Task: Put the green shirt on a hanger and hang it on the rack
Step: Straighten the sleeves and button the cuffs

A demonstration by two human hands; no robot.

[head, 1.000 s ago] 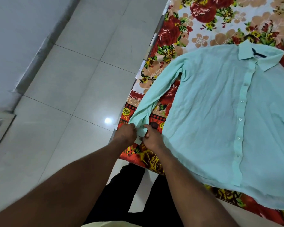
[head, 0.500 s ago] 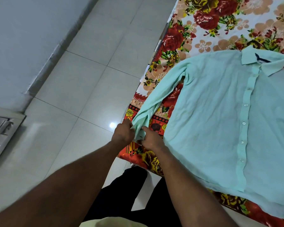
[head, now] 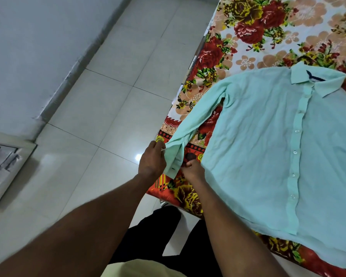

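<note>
Shirt: the green shirt (head: 268,146) is laid flat and front up on the floral bedsheet (head: 268,37), with its collar (head: 316,80) at the far side and its buttons (head: 297,130) done up along the placket.
Sleeve: one sleeve (head: 194,120) is stretched out to the bed's edge, and its cuff (head: 173,159) is lifted just off the sheet.
Left hand: the left hand (head: 151,159) is closed on the cuff's outer edge, the cloth clamped between curled fingers and thumb.
Right hand: the right hand (head: 194,170) is set just beside the cuff's inner edge with its fingers curled. Whether cloth is pinched there cannot be told.
Done: very little, it is judged. The shirt is spread out and only the cuff is being handled.
Left: nearly everything. No hanger is threaded into the shoulders and nothing is hung up.
Step in hand: cuff work, probably a fastening or a smoothing, is judged to be under way before any hanging.
Not in view: neither hanger nor rack is seen anywhere.
Cut off: the shirt's other sleeve and part of its hem are lost past the right border.
Hard to make out: the cuff's button is hidden between the hands, and a framed object (head: 2,166) on the tiled floor (head: 108,96) at the left border cannot be identified.
</note>
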